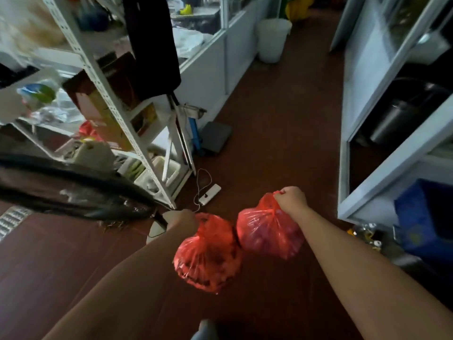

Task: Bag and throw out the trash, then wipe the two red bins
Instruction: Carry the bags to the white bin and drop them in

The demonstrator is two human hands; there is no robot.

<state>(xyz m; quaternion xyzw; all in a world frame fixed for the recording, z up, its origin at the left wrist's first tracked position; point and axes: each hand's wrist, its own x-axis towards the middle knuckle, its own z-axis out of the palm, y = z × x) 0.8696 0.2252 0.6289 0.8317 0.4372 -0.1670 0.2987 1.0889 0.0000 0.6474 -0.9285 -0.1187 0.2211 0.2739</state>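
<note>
In the head view, you carry two red trash bags above the dark red-brown floor (269, 123) of a narrow passage. The left bag (208, 256) is of thin, half-transparent red plastic. It is full and round, and its top is gathered into a neck. Dark contents show through the film, but I cannot tell what they are. The right bag (267, 234) is of the same red plastic, also full and gathered at the top, and it shines a little where the light falls. Both bags hang in the air side by side between your forearms. Their sides touch or nearly touch; I cannot tell which.

Your left grip (182, 218) is clamped on the neck of the left bag, with the fingers curled around it. Your right grip (291, 198) is a fist around the gathered top of the right bag, and a small piece of red plastic comes out above the knuckles. The right grip is a little farther forward than the left one.

At your left stands a white metal shelf rack (98, 77) with boxes and plastic things on it. A white power strip (210, 193) with its cable lies on the floor near its foot. Farther ahead, a white bucket (272, 39) stands by the partition wall. At your right, a blue crate (426, 217) sits low beside a white frame.
</note>
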